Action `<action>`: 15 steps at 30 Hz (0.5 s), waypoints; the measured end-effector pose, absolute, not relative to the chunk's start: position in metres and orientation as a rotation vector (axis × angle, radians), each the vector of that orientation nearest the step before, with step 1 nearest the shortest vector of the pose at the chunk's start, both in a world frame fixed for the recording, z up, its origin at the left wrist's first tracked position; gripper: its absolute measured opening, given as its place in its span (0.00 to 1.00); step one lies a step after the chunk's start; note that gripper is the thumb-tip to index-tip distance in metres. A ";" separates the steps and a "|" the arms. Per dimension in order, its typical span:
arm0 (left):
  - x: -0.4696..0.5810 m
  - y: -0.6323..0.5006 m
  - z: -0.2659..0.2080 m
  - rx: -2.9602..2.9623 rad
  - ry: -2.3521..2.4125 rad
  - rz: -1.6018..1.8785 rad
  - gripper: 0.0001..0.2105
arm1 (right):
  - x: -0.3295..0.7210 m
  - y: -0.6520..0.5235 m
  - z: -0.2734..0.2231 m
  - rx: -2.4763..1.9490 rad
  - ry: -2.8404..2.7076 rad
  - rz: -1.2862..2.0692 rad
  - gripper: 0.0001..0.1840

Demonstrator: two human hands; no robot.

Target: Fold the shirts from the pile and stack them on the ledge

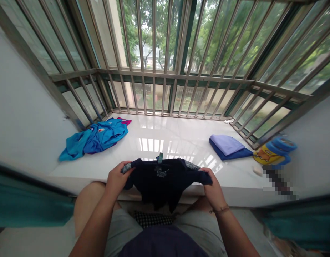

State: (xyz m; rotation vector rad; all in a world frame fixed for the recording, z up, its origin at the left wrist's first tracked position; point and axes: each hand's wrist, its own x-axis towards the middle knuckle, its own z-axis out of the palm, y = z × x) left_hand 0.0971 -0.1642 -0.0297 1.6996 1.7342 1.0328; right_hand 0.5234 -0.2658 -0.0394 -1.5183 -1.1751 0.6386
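Note:
I hold a dark navy garment (162, 180) stretched between both hands over the front edge of a white windowsill ledge (165, 139). My left hand (117, 178) grips its left end, where a patterned trim shows. Its right end is pinched in my right hand (213, 187). The cloth hangs down in the middle toward my lap, and a small green tag sticks up at its top edge.
A crumpled blue and pink garment (96, 137) lies at the ledge's left. A folded lilac-on-blue cloth pile (227, 146) sits at the right, beside a yellow and blue toy (274, 151). Metal window bars (154, 71) close the back and sides. Teal curtains hang at both edges.

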 end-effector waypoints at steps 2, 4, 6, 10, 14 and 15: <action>0.093 -0.170 -0.014 1.744 1.668 1.063 0.16 | 0.523 -0.273 -0.026 -1.501 -1.183 0.638 0.17; 0.083 -0.178 0.005 1.824 1.541 1.101 0.15 | 0.525 -0.282 -0.010 -1.477 -1.188 0.617 0.16; 0.069 -0.187 0.025 1.925 1.378 1.125 0.13 | 0.530 -0.292 0.005 -1.445 -1.193 0.597 0.15; 0.040 -0.195 0.059 2.074 1.120 1.175 0.09 | 0.546 -0.300 0.030 -1.274 -1.170 0.653 0.19; 0.038 -0.154 0.092 2.177 1.218 1.257 0.12 | 0.563 -0.254 0.051 -1.051 -1.153 0.772 0.22; 0.044 -0.135 0.101 2.214 1.317 1.239 0.14 | 0.567 -0.232 0.056 -1.038 -1.172 0.780 0.22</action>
